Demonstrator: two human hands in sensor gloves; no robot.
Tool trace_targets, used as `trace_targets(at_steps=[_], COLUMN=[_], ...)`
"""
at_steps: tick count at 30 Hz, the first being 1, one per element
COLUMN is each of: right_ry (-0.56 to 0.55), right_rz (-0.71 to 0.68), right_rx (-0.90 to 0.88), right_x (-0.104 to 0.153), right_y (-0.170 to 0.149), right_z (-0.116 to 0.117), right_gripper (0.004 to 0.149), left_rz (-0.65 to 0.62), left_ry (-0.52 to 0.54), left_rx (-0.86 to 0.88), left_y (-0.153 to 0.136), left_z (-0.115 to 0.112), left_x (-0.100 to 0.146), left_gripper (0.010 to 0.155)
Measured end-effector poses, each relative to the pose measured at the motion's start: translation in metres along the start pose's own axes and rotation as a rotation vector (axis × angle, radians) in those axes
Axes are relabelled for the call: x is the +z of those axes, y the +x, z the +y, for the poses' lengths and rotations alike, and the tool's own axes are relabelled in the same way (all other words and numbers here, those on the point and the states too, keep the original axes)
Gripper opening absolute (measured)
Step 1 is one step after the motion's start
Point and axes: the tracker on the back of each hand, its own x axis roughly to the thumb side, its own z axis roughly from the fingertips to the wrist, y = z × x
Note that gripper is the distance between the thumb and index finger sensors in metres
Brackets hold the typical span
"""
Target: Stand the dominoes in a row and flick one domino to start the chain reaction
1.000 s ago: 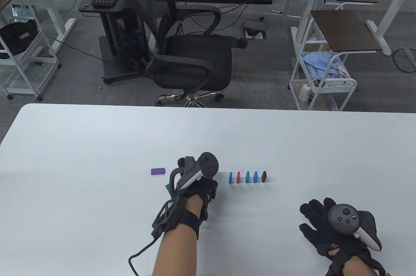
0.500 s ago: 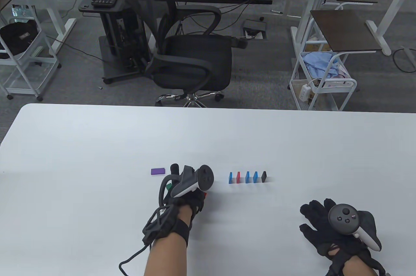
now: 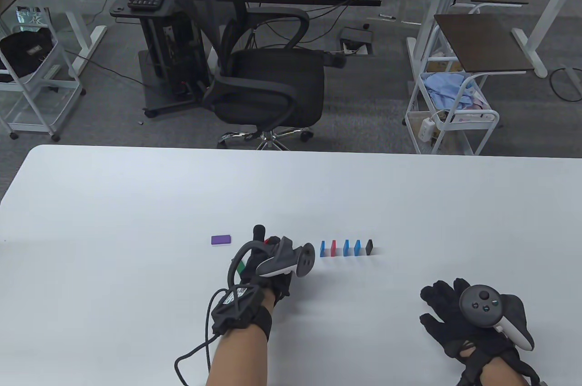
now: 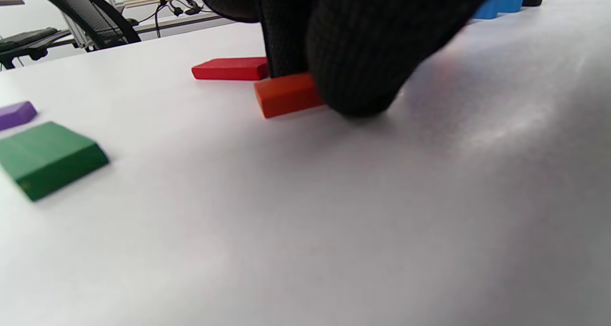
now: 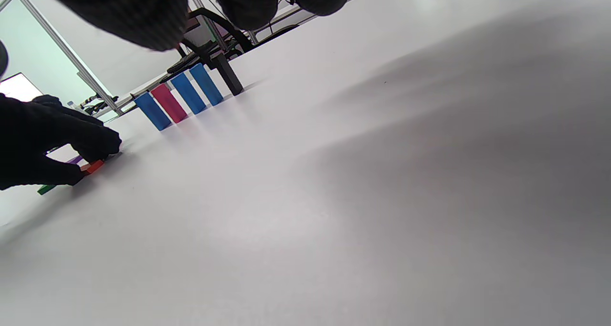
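row: five dominoes standing upright on the white table (image 3: pixel 136 195), that's my landmark for everything else. Order from my left is blue (image 3: pixel 323 248), red (image 3: pixel 333 248), blue (image 3: pixel 346 247), blue (image 3: pixel 357 247), then a black one (image 3: pixel 369 246) on the right end. Small gaps between them, none touching as far as I can see

left hand (image 3: pixel 268 268): sitting just left of the row, tracker tipped over toward the first blue domino

left grip: from the left wrist view my fingertips (image 4: pixel 353 73) are curled down onto an orange domino (image 4: pixel 285 95) that lies flat on the table. Looks like a pinch from both sides, thumb and finger, and the right wrist view backs that up with the orange domino (image 5: pixel 94 166) poking out between them. It's not lifted, still flat on the surface

loose pieces: a red domino (image 4: pixel 230 68) lying flat just behind the orange one, a green domino (image 4: pixel 47 156) flat under my left wrist, and a purple domino (image 3: pixel 221 239) flat further left of the row, well apart from it

right hand (image 3: pixel 473 318): resting palm down on the table, right of the row and nearer to me, well apart from the black end piece

right grip: fingers spread and relaxed, nothing in it

background: office chair (image 3: pixel 268 81) behind the far edge of the table
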Motion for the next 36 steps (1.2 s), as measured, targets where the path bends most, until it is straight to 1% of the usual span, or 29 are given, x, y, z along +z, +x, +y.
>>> trace_targets(at_steps=[3, 4, 6, 8, 15, 17, 19, 21, 24, 29, 36], right_ry=[0.003, 0.004, 0.004, 0.004, 0.006, 0.003, 0.005, 0.008, 0.005, 0.007, 0.007], right_rz=[0.001, 0.001, 0.001, 0.001, 0.002, 0.001, 0.001, -0.001, -0.003, -0.003, -0.003], right_rx=[-0.003, -0.004, -0.004, -0.005, -0.007, -0.009, -0.010, -0.009, -0.011, -0.010, -0.011], right_x=[0.000, 0.000, 0.000, 0.000, 0.000, 0.000, 0.000, -0.001, -0.001, -0.001, -0.001], right_y=[0.000, 0.000, 0.000, -0.001, -0.002, -0.002, -0.002, -0.002, -0.002, -0.003, -0.003], right_z=[0.000, 0.000, 0.000, 0.000, -0.001, -0.001, 0.000, 0.000, 0.001, 0.001, 0.001], right_gripper=[0.062, 0.062, 0.061, 0.061, 0.061, 0.061, 0.061, 0.061, 0.061, 0.061, 0.061], left_rz=[-0.011, -0.014, -0.014, -0.017, -0.004, 0.001, 0.009, 0.009, 0.033, 0.057, 0.095], left_ry=[-0.003, -0.001, 0.001, 0.008, 0.033, 0.049, 0.067, 0.085, 0.115, 0.150, 0.184], left_rx=[-0.054, -0.059, -0.050, -0.039, 0.064, 0.103, 0.144, 0.183, 0.224, 0.326, 0.499], left_y=[0.005, 0.005, 0.006, 0.004, -0.005, -0.008, -0.012, -0.017, -0.024, -0.033, -0.043], left_z=[0.002, 0.002, 0.002, 0.001, -0.004, -0.003, 0.001, 0.006, 0.015, 0.026, 0.032], left_x=[-0.002, -0.003, -0.003, -0.002, 0.002, 0.005, 0.007, 0.010, 0.013, 0.015, 0.012], left_gripper=[0.059, 0.061, 0.067, 0.067, 0.066, 0.062, 0.055, 0.052, 0.056, 0.057, 0.056])
